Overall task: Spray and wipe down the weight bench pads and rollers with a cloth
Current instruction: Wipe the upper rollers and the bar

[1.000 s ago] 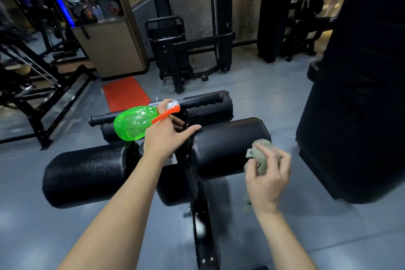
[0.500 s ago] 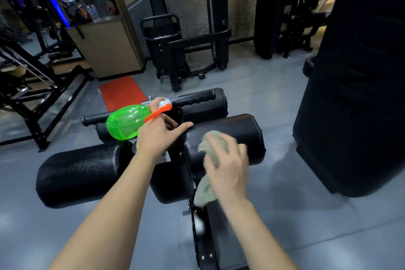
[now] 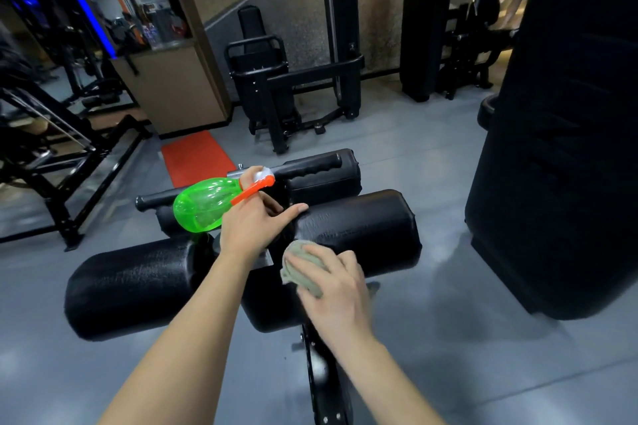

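Note:
My left hand [image 3: 253, 226] holds a green spray bottle [image 3: 203, 205] with an orange trigger by its neck, thumb stretched onto the right black roller [image 3: 376, 224]. My right hand [image 3: 333, 286] presses a crumpled grey-green cloth [image 3: 300, 266] against the near inner side of that roller. The left roller [image 3: 127, 286] lies apart from both hands. A smaller rear roller [image 3: 324, 179] and a black grip handle [image 3: 310, 164] sit behind. The bench frame [image 3: 324, 379] runs down between my arms.
A large black padded machine part [image 3: 559, 148] stands close on the right. A black weight machine [image 3: 293, 86] stands ahead on the grey floor, an orange mat [image 3: 195, 157] lies beside a wooden counter [image 3: 172, 86], and black rack frames [image 3: 51, 155] fill the left.
My right hand carried the cloth from the roller's right end leftward to its inner end, then down its near side. The left hand with the bottle hardly moved.

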`<state>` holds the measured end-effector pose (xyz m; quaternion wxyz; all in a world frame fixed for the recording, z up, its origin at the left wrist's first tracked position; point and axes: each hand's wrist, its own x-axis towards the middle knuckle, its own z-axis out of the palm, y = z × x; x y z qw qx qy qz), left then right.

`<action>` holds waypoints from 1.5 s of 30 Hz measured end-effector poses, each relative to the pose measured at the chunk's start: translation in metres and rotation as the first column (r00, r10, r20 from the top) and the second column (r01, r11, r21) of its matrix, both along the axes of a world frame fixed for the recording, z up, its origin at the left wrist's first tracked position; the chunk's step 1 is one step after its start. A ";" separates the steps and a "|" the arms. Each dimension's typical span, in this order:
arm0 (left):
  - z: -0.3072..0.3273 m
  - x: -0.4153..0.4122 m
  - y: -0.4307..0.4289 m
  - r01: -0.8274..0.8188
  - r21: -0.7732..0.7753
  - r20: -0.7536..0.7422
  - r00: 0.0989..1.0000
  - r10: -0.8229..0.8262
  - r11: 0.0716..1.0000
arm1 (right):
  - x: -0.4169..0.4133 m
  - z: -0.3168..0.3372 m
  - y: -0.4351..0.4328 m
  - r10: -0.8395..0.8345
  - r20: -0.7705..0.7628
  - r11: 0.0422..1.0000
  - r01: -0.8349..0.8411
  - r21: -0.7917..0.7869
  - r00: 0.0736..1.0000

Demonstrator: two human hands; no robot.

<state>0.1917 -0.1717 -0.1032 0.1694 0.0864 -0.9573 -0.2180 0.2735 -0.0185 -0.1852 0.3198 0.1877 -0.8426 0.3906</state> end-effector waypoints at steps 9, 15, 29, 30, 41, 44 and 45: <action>-0.001 -0.004 -0.003 -0.013 -0.056 0.019 1.000 0.014 0.998 | -0.028 0.004 0.071 -0.420 0.102 0.864 0.432 -0.260 0.902; 0.002 0.002 0.000 0.018 -0.029 0.002 1.000 -0.018 0.999 | -0.001 0.002 0.002 -0.185 -0.059 0.983 0.183 -0.030 0.981; -0.003 -0.006 -0.004 -0.026 -0.082 0.014 1.000 0.027 0.996 | -0.018 0.009 0.019 -0.195 -0.053 0.981 0.194 -0.023 0.979; -0.003 -0.006 -0.003 -0.026 -0.074 0.014 1.000 0.028 0.997 | -0.017 0.009 0.021 -0.134 -0.054 0.990 0.136 0.030 0.990; 0.001 -0.001 0.000 -0.020 -0.075 0.028 0.999 0.022 0.997 | -0.022 0.007 0.075 -0.368 0.118 0.894 0.386 -0.229 0.922; 0.001 -0.003 -0.002 -0.029 -0.042 0.016 0.999 0.030 0.999 | -0.008 0.003 0.047 -0.217 0.075 0.964 0.226 -0.142 0.973; 0.000 -0.003 -0.002 -0.030 -0.021 0.012 0.999 0.030 0.999 | -0.005 0.004 0.043 -0.148 0.065 0.983 0.154 -0.096 0.987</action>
